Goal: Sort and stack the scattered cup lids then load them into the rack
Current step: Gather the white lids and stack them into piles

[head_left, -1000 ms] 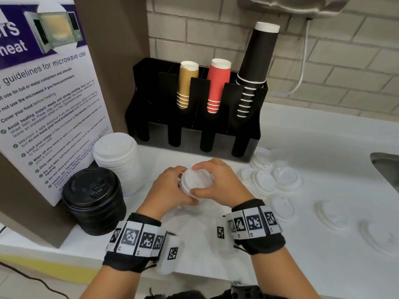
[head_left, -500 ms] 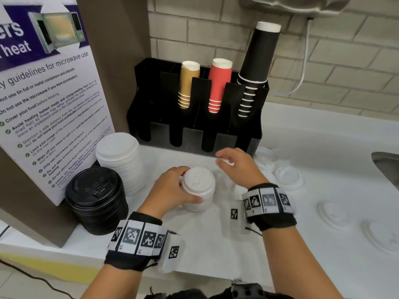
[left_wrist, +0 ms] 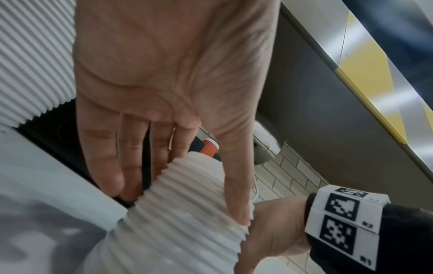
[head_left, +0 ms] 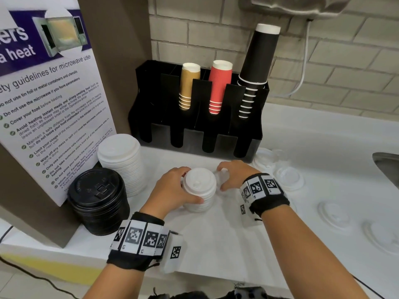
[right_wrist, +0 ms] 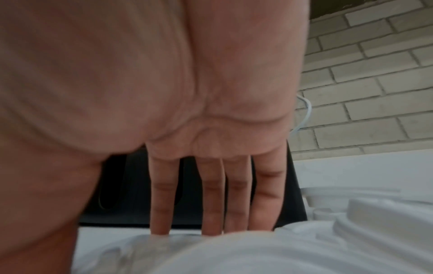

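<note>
A short stack of small white lids (head_left: 199, 188) stands on the white counter (head_left: 216, 244). My left hand (head_left: 185, 185) grips its side, thumb in front and fingers behind; the left wrist view shows the thumb on the ribbed stack (left_wrist: 187, 231). Just right of the stack, my right hand (head_left: 222, 178) arches over a single white lid (head_left: 218, 180), pinching it between fingers and thumb. In the right wrist view the fingers (right_wrist: 211, 204) reach down behind that lid (right_wrist: 257, 255). The black rack (head_left: 194, 134) stands behind, holding tan, red and black cups.
A tall white lid stack (head_left: 121, 160) and a black lid stack (head_left: 97, 201) stand at the left by a sign board (head_left: 49, 104). Loose white lids (head_left: 289, 178) (head_left: 334, 214) (head_left: 382, 236) lie to the right. A sink edge (head_left: 386, 165) shows far right.
The small stack went from both hands down onto the counter. My right hand let go, reached back toward the rack's base, and now sits close beside the stack on a lid.
</note>
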The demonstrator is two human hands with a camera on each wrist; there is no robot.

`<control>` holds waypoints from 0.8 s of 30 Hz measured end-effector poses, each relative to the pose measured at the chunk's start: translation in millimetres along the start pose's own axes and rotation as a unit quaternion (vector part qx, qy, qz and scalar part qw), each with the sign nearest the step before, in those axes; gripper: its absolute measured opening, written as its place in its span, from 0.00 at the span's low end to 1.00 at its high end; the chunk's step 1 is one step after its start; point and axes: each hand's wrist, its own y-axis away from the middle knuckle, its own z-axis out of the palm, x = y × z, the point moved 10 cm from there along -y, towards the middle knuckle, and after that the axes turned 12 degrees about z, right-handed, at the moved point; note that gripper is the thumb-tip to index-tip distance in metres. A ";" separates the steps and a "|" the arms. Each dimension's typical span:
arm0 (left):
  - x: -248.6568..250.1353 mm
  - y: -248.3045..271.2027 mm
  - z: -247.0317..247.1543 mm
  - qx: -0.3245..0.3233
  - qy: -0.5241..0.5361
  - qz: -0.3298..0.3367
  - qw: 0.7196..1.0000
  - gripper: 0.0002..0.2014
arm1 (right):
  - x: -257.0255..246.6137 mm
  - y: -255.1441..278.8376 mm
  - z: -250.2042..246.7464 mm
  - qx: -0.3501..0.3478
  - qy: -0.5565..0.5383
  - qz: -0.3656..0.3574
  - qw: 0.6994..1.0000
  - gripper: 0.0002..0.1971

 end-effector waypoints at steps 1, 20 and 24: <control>0.5 -0.1 0.0 0.001 -0.001 0.001 1.000 0.37 | 3.3 1.5 -5.7 0.013 -0.026 -0.001 1.000 0.33; 6.6 -0.1 5.7 0.010 0.026 -0.004 1.000 0.35 | -26.2 81.5 -18.3 0.132 -0.327 -0.193 0.916 0.21; 12.3 -2.2 9.8 0.004 0.020 0.005 1.000 0.35 | -35.2 84.3 -18.0 0.130 -0.277 -0.193 0.932 0.22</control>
